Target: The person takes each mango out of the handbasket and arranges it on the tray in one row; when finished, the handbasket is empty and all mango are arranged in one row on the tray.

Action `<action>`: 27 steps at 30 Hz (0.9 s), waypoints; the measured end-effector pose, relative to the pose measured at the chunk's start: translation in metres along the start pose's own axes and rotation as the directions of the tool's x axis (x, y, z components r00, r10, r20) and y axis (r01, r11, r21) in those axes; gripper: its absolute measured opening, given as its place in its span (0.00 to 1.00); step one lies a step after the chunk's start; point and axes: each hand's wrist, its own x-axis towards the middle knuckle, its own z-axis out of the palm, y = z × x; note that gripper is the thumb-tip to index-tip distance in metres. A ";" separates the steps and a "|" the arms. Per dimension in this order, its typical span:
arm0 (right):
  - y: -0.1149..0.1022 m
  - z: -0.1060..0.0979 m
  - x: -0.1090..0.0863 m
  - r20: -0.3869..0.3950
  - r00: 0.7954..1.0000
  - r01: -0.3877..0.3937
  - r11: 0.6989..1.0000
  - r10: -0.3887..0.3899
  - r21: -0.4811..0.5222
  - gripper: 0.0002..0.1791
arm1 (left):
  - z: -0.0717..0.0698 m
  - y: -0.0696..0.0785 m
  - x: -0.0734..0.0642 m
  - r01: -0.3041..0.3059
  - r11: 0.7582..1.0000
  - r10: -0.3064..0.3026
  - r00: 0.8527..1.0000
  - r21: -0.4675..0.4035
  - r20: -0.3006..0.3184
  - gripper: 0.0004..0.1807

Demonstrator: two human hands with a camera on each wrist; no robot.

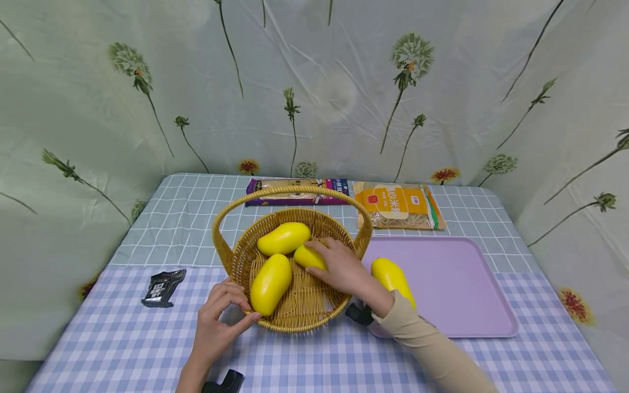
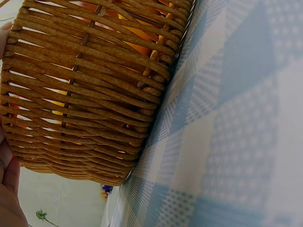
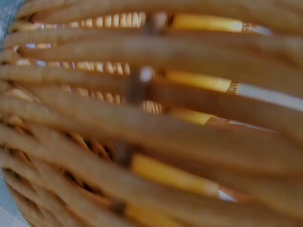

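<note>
A round wicker basket (image 1: 300, 322) with a tall arched handle stands in the middle of the table in the head view. My left hand (image 1: 218, 311) grips its rim at the front left, and the left wrist view shows the woven side (image 2: 80, 99) close up. Inside lie two yellow mangoes, one at the back (image 1: 284, 238) and one at the front left (image 1: 271, 285). My right hand (image 1: 341, 267) reaches over the right rim and holds a third mango (image 1: 309, 256), partly hidden by the fingers. Wicker strands (image 3: 199, 104) fill the right wrist view, with yellow showing through gaps.
A lilac tray (image 1: 457, 284) lies to the right with another mango (image 1: 393, 278) on it, partly behind my right forearm. Two food packets, one purple (image 1: 255, 201) and one orange (image 1: 400, 204), lie behind the basket. A crumpled black wrapper (image 1: 164, 288) is at the left.
</note>
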 end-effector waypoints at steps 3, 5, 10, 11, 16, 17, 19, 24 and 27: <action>0.001 0.001 0.000 0.008 1.000 -0.010 1.000 0.010 -0.007 0.30 | 0.000 0.000 0.000 -0.001 1.000 0.001 1.000 0.001 0.001 0.13; 0.001 0.002 0.000 0.009 1.000 -0.009 1.000 0.009 -0.009 0.31 | 0.000 0.000 0.000 -0.003 1.000 0.003 1.000 0.002 0.000 0.13; 0.000 0.003 -0.001 0.021 1.000 -0.020 0.999 0.020 -0.029 0.33 | 0.001 0.000 0.001 -0.002 1.000 0.002 1.000 0.003 0.001 0.13; 0.000 0.004 -0.001 0.025 0.999 -0.024 0.999 0.024 -0.037 0.33 | 0.001 0.000 0.000 -0.002 1.000 0.002 1.000 0.001 0.001 0.13; -0.004 0.003 -0.002 0.041 0.998 -0.038 0.997 0.041 -0.069 0.36 | 0.001 0.000 0.000 -0.006 1.000 0.006 1.000 0.001 -0.002 0.13; -0.005 0.003 -0.002 0.043 0.998 -0.041 0.996 0.044 -0.076 0.36 | 0.000 0.000 0.000 -0.007 1.000 0.007 1.000 0.000 -0.002 0.13; -0.006 0.003 -0.002 0.044 0.998 -0.044 0.995 0.049 -0.090 0.37 | 0.000 0.000 0.000 -0.008 1.000 0.008 1.000 -0.001 -0.002 0.13; -0.007 0.002 -0.003 0.043 0.998 -0.048 0.994 0.052 -0.099 0.39 | 0.000 0.000 0.001 -0.007 1.000 0.007 1.000 -0.006 -0.003 0.13; -0.006 0.002 -0.004 0.042 0.997 -0.054 0.994 0.058 -0.095 0.39 | 0.000 0.000 0.001 -0.003 1.000 0.003 1.000 -0.005 -0.002 0.13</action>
